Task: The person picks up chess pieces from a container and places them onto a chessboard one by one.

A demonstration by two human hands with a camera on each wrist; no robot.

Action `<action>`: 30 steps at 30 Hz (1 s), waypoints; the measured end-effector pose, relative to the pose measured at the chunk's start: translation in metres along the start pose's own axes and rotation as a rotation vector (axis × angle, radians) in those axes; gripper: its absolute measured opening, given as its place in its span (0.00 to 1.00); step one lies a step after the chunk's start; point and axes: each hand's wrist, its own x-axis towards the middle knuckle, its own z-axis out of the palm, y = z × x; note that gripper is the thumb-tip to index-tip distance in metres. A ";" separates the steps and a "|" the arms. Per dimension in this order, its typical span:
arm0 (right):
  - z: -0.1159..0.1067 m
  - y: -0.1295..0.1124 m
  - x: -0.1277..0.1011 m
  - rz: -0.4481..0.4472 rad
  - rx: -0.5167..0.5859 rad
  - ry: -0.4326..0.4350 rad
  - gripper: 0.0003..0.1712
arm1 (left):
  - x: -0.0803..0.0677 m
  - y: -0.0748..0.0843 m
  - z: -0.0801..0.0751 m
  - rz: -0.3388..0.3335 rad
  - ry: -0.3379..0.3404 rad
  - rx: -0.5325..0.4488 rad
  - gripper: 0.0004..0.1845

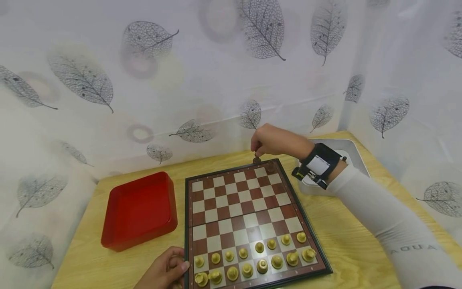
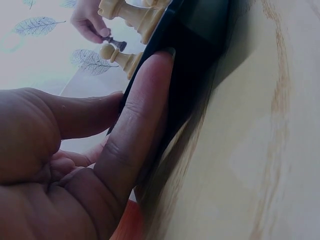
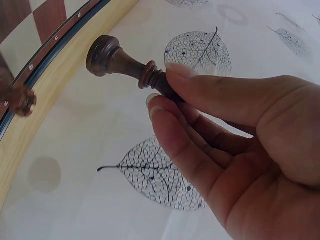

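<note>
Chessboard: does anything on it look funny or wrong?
Yes. The board is lopsided: light pieces fill the two near rows, but the far rows are nearly bare, with one dark piece in the far corner. The right hand pinches another dark piece above the far edge.

Board (image 1: 234, 204) middle and far ranks bare, passable; light pieces (image 1: 252, 261) crowd near rows; red tray (image 1: 138, 208) left, white tray (image 1: 346, 150) right, possibly tight.
</note>
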 end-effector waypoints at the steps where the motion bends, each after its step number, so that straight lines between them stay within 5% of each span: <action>1: 0.001 -0.001 0.002 -0.001 0.002 0.000 0.09 | 0.000 0.001 0.000 -0.001 0.001 0.002 0.31; 30: 0.053 -0.018 0.041 -0.082 0.014 -0.069 0.09 | 0.000 -0.001 0.000 0.039 -0.007 0.040 0.28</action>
